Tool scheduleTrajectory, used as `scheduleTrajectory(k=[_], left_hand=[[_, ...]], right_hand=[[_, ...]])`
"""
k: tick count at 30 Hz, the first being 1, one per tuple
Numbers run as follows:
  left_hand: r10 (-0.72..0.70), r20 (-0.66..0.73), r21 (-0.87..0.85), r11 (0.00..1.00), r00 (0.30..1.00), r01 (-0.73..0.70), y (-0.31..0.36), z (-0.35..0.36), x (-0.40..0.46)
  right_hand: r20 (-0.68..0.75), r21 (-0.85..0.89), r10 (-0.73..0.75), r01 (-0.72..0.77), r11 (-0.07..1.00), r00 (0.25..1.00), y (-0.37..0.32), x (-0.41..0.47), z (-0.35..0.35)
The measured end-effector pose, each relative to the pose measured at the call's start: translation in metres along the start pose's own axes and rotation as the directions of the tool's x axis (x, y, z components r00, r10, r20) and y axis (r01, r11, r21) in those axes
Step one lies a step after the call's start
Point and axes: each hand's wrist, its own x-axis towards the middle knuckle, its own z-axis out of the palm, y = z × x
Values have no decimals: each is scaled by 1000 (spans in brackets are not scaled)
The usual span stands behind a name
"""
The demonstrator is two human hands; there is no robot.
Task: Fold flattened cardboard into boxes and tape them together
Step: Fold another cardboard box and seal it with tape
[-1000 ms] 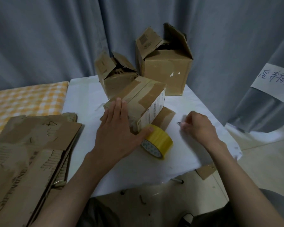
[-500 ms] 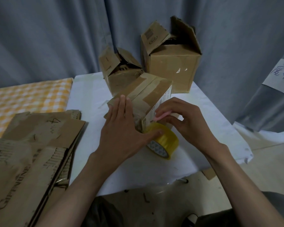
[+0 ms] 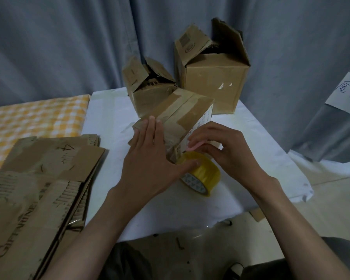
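A small taped cardboard box (image 3: 182, 110) lies tilted on the white table (image 3: 257, 142). My left hand (image 3: 150, 158) presses flat on its near end with straight fingers, and the thumb touches the yellow tape roll (image 3: 204, 176) leaning against the box. My right hand (image 3: 230, 152) pinches a small pink tool (image 3: 193, 146) at the box's printed side, just above the roll. I cannot see a tape strip between the roll and the box.
Two folded boxes with open top flaps stand at the table's back, a smaller one (image 3: 150, 93) and a larger one (image 3: 214, 81). A stack of flattened cardboard (image 3: 38, 178) lies left, over a yellow checkered cloth (image 3: 28, 118). Grey curtains hang behind.
My right hand came in from the table's right side to the box above the tape roll, with the small tool in its fingers. My left hand stayed pressed on the box.
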Motion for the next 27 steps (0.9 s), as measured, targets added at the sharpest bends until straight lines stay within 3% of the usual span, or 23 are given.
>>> scheduleTrajectory(k=[13, 17, 21, 24, 26, 27], left_hand=[[-9, 10, -16, 1000, 1000, 9, 1, -2, -1], [-13, 9, -24, 1000, 1000, 13, 1, -2, 0], [-14, 15, -39, 999, 1000, 15, 1, -1, 0], [-19, 15, -36, 999, 1000, 19, 0, -1, 0], [-19, 8, -34, 999, 1000, 19, 0, -1, 0], [-19, 0, -32, 999, 1000, 19, 0, -1, -1]], right_hand=[[-41, -140, 34, -39, 989, 999, 12, 1, 1], [-127, -155, 337, -354, 922, 933, 31, -2, -7], [-19, -213, 663, -651, 728, 748, 50, -18, -14], [15, -302, 766, -728, 616, 642, 53, -22, -14], [-89, -316, 705, -691, 650, 704, 44, -18, -10], [-120, -217, 671, -679, 701, 731, 37, -14, -7]])
